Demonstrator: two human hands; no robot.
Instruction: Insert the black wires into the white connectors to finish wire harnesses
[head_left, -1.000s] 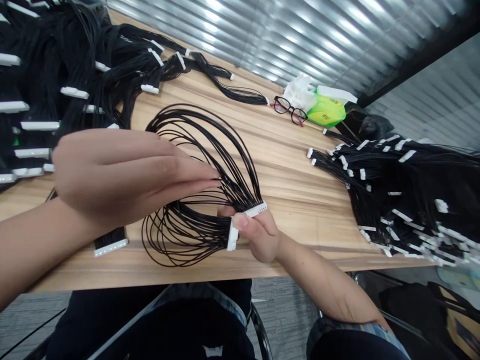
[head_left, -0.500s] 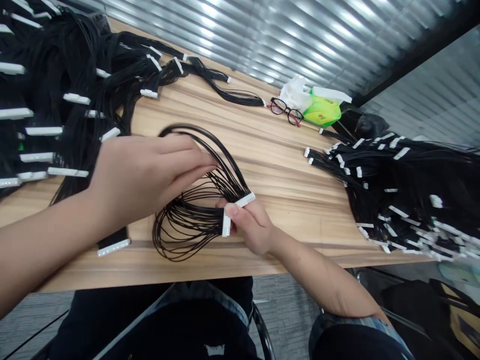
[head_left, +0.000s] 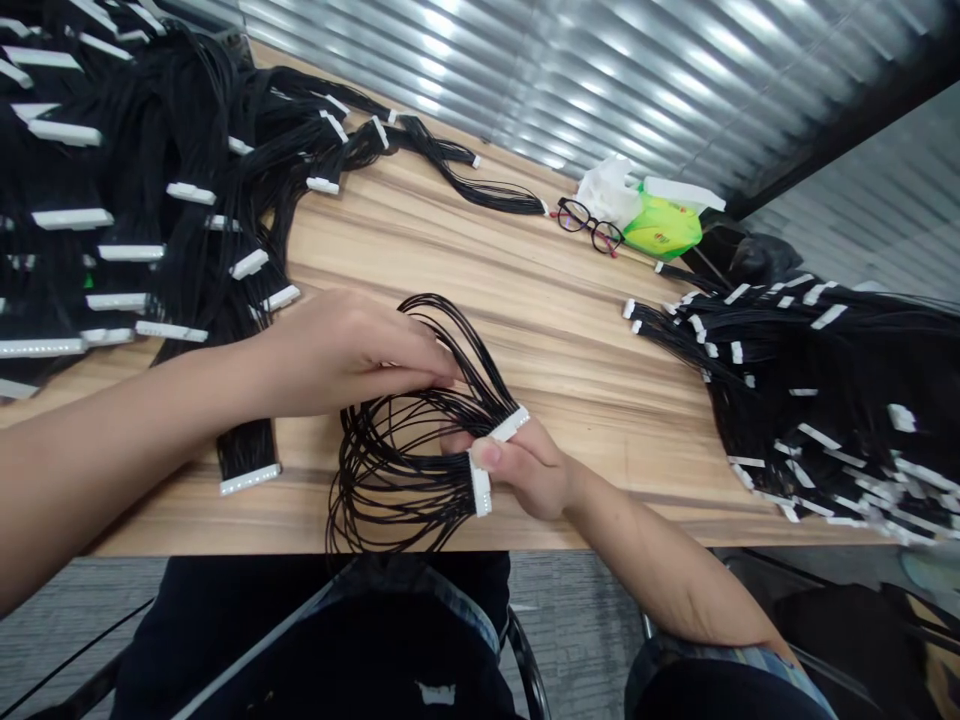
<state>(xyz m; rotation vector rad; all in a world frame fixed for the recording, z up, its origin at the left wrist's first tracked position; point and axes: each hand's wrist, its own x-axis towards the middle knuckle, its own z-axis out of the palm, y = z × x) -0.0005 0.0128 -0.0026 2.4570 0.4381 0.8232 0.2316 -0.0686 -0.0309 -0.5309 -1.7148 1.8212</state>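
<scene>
A looped black wire harness (head_left: pixel 397 455) with two white connectors lies at the near edge of a wooden table (head_left: pixel 570 330). My right hand (head_left: pixel 529 470) is closed on both connectors, pinching one under the thumb (head_left: pixel 480 485) while the other (head_left: pixel 510 424) sticks out above the fingers. My left hand (head_left: pixel 345 350) reaches in from the left, its fingers pressed together on the wires in the middle of the loop.
A big heap of black harnesses with white connectors (head_left: pixel 127 190) covers the table's left and back. A second heap (head_left: pixel 817 390) fills the right side. One connector end (head_left: pixel 250 478) lies near my left wrist. Glasses (head_left: pixel 589 225) and a green pack (head_left: pixel 664 225) sit at the far edge.
My left hand has drawn in and closed its fingers over the wires. The loop has gone from wide to narrow and slid toward the table's near edge.
</scene>
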